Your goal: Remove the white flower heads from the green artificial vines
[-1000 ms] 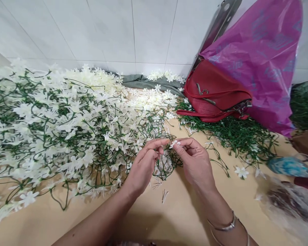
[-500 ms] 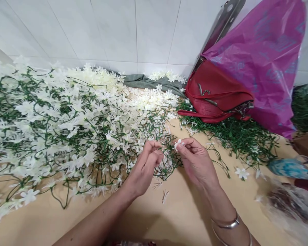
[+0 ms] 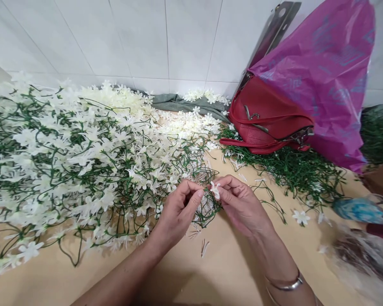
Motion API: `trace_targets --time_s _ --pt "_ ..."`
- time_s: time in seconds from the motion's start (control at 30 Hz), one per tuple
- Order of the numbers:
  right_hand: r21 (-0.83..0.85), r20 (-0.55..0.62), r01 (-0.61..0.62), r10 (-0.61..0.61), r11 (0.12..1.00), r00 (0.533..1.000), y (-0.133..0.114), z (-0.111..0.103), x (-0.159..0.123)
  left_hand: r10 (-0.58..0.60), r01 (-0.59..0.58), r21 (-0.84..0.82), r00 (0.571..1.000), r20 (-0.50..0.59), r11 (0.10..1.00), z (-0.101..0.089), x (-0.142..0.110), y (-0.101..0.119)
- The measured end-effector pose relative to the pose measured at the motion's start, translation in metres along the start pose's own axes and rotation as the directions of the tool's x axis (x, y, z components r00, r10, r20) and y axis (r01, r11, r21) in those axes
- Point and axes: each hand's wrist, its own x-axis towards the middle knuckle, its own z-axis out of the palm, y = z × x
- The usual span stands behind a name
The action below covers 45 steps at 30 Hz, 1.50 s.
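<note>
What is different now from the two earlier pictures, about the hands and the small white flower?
The left hand and right hand have moved slightly toward the person. The small white artificial flower, still in the right fingers, came along and turned. No new grip or release is clear. The red handbag and purple plastic bag stayed in place.

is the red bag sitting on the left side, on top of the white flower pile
No, the red bag lies on the right, on green stems, away from the large white flower pile.
</note>
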Motion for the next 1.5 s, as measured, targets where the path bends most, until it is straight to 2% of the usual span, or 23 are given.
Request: trace_targets --time_s 0.2,0.47,0.77,0.9,1.07,1.27,1.5 --pt "-0.069 -0.039 0.024 -0.026 0.997 0.999 0.002 0.002 -0.001 0.028 -0.028 0.053 1.0 0.006 0.998 0.0 -0.001 -0.006" --pt "-0.119 -0.091 0.116 -0.127 0.986 0.988 0.009 0.004 0.0 0.036 -0.033 0.093 0.999 -0.028 0.995 0.0 -0.002 -0.005" --pt "-0.15 -0.061 0.124 -0.135 0.981 0.989 0.014 0.002 -0.002 0.062 -0.056 0.13 0.997 -0.045 0.99 0.001 -0.003 -0.008" --pt "-0.279 -0.05 0.133 -0.153 0.951 0.987 0.015 0.001 -0.003 0.088 -0.075 0.246 0.995 -0.044 0.966 0.0 -0.002 -0.008" --pt "-0.411 -0.073 0.086 -0.127 0.907 0.989 0.018 0.005 -0.001 0.122 -0.096 0.407 0.992 -0.04 0.909 -0.003 -0.003 -0.017" --pt "-0.411 -0.078 0.061 -0.101 0.909 0.992 0.021 0.006 0.003 0.127 -0.102 0.406 0.991 -0.036 0.908 -0.003 -0.006 -0.032" --pt "-0.441 -0.038 0.079 -0.107 0.894 0.993 0.026 0.001 0.003 0.105 -0.077 0.447 0.994 -0.039 0.891 -0.002 -0.006 -0.033"
